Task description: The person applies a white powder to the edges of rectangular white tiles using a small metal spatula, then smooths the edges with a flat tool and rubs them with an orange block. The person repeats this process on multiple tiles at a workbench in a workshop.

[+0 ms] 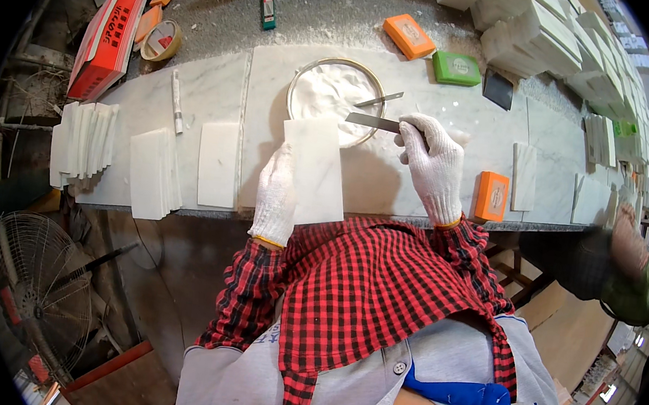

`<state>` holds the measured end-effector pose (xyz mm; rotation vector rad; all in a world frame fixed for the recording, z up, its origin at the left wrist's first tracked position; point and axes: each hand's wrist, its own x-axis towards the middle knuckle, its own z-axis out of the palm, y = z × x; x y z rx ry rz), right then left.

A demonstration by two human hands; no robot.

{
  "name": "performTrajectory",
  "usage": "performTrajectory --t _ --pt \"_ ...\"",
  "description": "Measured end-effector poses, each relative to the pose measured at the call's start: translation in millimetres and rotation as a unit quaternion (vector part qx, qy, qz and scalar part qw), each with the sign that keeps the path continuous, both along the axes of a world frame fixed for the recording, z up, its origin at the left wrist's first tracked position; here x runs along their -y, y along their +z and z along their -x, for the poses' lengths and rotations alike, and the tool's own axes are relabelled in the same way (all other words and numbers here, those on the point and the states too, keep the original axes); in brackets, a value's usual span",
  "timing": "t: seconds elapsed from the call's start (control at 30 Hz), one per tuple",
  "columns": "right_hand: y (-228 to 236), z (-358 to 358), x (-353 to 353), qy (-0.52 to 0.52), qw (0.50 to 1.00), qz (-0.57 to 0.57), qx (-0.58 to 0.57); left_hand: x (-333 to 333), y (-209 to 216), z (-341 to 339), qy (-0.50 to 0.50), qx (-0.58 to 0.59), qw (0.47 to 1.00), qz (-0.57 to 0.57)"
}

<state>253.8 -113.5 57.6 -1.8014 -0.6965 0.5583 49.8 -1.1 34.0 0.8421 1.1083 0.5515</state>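
My left hand (276, 190), in a white knit glove, grips the left edge of a white marble tile (313, 174) at the bench's front edge. Gloved the same way, my right hand (434, 162) pinches a flat metal blade (372, 121) that points left, above the tile's upper right corner. Behind the tile stands a round tin (292, 92) of white paste or powder. A second narrow blade (380, 98) lies across its right rim. The tile covers part of the tin's front.
Stacked tiles stand left (83, 143) and far right (540, 36). A tile fan (153, 172), single tile (218, 164), orange block (492, 195), green box (456, 68) and red carton (107, 45) sit on the marble bench (275, 59). A fan (39, 293) stands lower left; another person's arm (630, 241) is at right.
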Motion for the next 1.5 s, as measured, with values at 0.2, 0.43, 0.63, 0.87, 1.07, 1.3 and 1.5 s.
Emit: performTrajectory --t 0.2,0.43,0.63,0.87,1.07,1.3,1.5 --pt "-16 3 -9 -0.009 0.999 -0.012 -0.051 0 0 8 -0.058 -0.058 0.993 -0.089" --pt "-23 -2 -8 -0.029 0.985 0.002 -0.170 -1 -3 7 -0.075 -0.082 0.982 -0.150" --pt "-7 -3 -5 -0.031 0.982 -0.006 -0.188 -1 0 4 -0.081 -0.080 0.984 -0.140" --pt "1 8 -9 0.000 0.993 -0.021 -0.114 -2 -10 4 -0.081 -0.090 0.980 -0.160" --pt "-18 8 -9 0.021 0.990 -0.089 0.105 -2 -4 2 -0.082 -0.087 0.984 -0.129" --pt "-17 -2 -3 -0.003 0.995 -0.049 0.081 -5 2 4 -0.103 -0.121 0.972 -0.174" --pt "-22 -2 -7 -0.006 0.994 0.003 -0.107 -9 5 5 -0.114 -0.129 0.969 -0.178"
